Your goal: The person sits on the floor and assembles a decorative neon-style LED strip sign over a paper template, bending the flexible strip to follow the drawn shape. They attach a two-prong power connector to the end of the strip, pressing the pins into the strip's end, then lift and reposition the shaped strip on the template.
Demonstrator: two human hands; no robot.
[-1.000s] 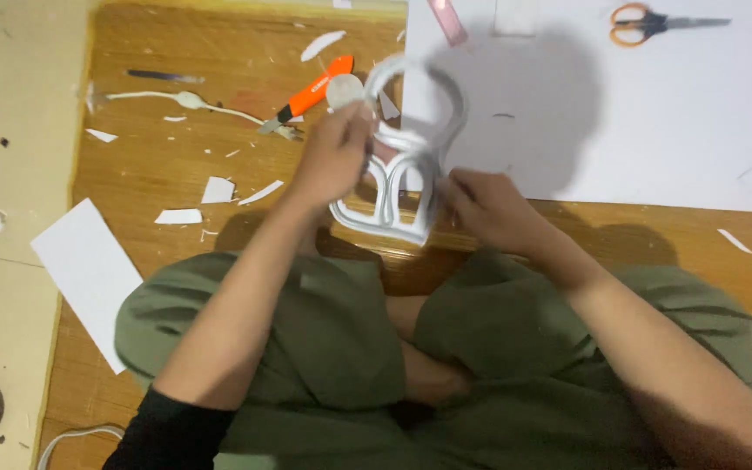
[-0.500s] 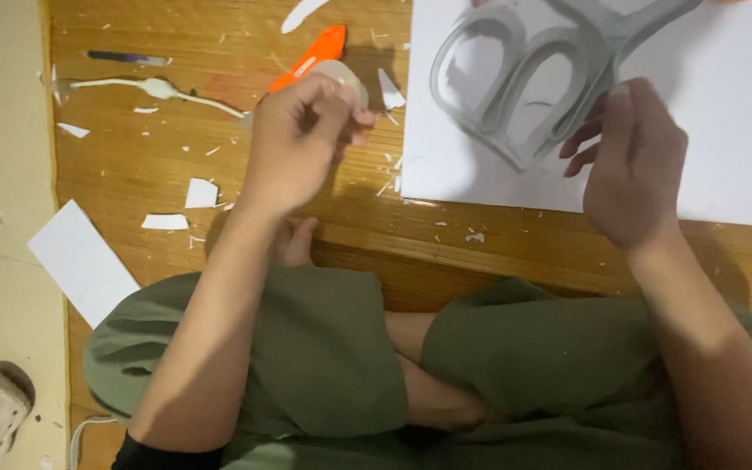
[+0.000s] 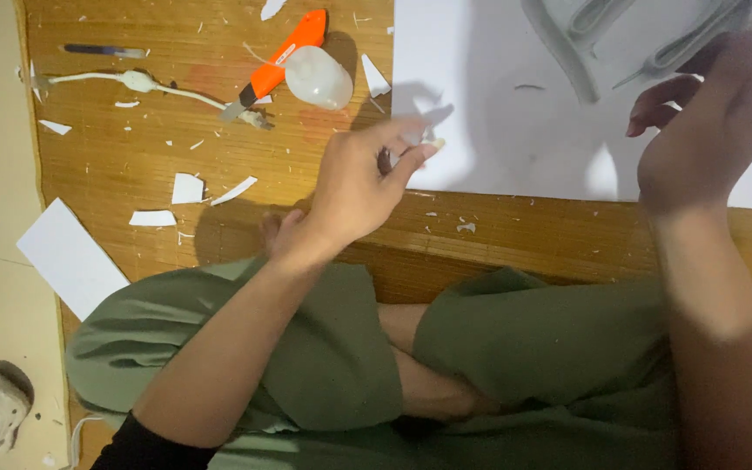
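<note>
Grey foam cutout (image 3: 654,39), long axis slanting up-right off the frame's top, over white sheet (image 3: 515,130), right hand (image 3: 707,130) curled around its edge, left hand (image 3: 363,187) pinching small white scrap (image 3: 424,135).

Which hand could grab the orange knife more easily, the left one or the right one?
Probably the left hand. It hovers over the wooden mat, just below the orange knife. The right hand is far off on the other side, over the white sheet, touching the grey cut-out shape.
</note>
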